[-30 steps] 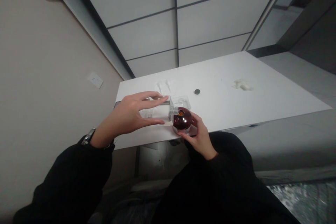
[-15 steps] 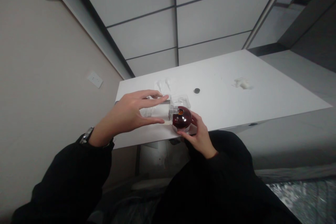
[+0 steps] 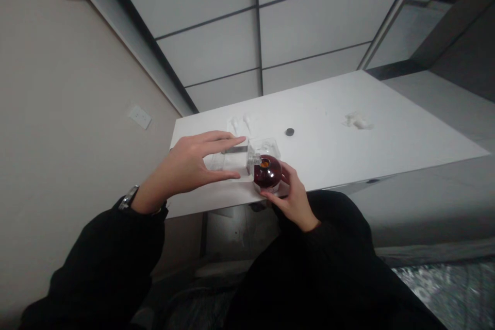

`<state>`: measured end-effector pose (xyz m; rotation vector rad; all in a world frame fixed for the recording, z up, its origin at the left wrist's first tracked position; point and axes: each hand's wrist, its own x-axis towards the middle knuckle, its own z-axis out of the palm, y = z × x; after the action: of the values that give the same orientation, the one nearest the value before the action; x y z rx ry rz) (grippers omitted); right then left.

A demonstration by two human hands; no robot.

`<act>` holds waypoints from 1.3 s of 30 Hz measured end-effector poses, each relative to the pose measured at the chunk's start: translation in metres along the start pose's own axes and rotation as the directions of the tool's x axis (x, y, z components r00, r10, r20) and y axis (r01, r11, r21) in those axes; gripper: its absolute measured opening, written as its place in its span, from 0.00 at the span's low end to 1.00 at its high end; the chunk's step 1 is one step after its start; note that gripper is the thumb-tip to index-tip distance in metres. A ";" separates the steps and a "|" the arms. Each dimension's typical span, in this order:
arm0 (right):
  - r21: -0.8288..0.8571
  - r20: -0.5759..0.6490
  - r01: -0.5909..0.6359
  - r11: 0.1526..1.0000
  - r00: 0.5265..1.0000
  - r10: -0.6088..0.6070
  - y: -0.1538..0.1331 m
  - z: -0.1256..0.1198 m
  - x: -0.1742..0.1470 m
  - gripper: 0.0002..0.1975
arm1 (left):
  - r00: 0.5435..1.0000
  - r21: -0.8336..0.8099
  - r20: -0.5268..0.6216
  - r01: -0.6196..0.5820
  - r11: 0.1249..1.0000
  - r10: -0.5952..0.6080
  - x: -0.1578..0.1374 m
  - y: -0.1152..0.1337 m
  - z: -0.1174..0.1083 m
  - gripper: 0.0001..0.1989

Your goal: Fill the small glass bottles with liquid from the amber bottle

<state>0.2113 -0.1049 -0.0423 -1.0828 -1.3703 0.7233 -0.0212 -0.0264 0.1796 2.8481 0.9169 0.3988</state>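
Observation:
My left hand [image 3: 197,162] grips a clear, square-sided bottle [image 3: 238,163] between thumb and fingers. The bottle lies tipped on its side, its threaded neck pointing right. That neck meets the open mouth of a dark reddish-brown round bottle [image 3: 268,175]; whether the two touch I cannot tell. Around the brown bottle's right and near side wraps my right hand [image 3: 292,196]. Behind the bottles lies a clear plastic tray [image 3: 269,145], partly hidden. A small dark cap [image 3: 290,132] rests on the table beyond it.
The white table [image 3: 328,154] carries a crumpled white tissue [image 3: 358,120] on the right. Small white pieces [image 3: 246,122] lie near the back left. A wall with a socket [image 3: 139,116] borders the left, and white panelled doors [image 3: 216,46] stand behind.
Both hands keep their hold with the bottles mouth to mouth. The clear bottle and my left hand have shifted very slightly left.

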 end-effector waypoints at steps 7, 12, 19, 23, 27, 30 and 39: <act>0.021 -0.018 -0.015 1.000 1.000 0.016 -0.005 0.002 0.000 0.43 | 0.997 -0.178 -0.010 0.076 0.981 -0.079 0.002 -0.002 0.009 0.39; 0.020 -0.094 -0.005 1.000 0.996 0.006 -0.008 0.000 -0.001 0.43 | 0.968 -0.465 -0.013 0.218 0.858 -0.252 -0.011 -0.018 0.033 0.43; -0.127 -0.276 0.031 0.991 0.959 -0.066 -0.014 -0.024 0.002 0.41 | 0.871 -0.688 0.062 0.391 0.612 -0.487 -0.028 -0.055 0.101 0.35; -0.242 -0.294 0.100 0.965 0.940 -0.171 -0.016 -0.048 0.016 0.41 | 0.853 -0.767 0.140 0.415 0.490 -0.503 -0.025 -0.064 0.130 0.34; -0.417 -0.203 0.164 0.894 0.942 -0.267 -0.021 -0.078 0.040 0.39 | 0.861 -0.800 0.175 0.407 0.440 -0.478 -0.020 -0.068 0.144 0.34; -0.567 -0.082 0.234 0.790 0.938 -0.337 -0.026 -0.099 0.061 0.37 | 0.880 -0.801 0.163 0.382 0.460 -0.446 -0.017 -0.070 0.148 0.34; -0.754 0.207 0.359 0.550 0.925 -0.320 -0.037 -0.115 0.103 0.32 | 0.906 -0.811 0.133 0.333 0.481 -0.402 -0.014 -0.069 0.153 0.35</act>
<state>0.3284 -0.0460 0.0462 -1.3969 -1.9440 -0.2166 -0.0267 0.0160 0.0169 1.7167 0.9733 0.6656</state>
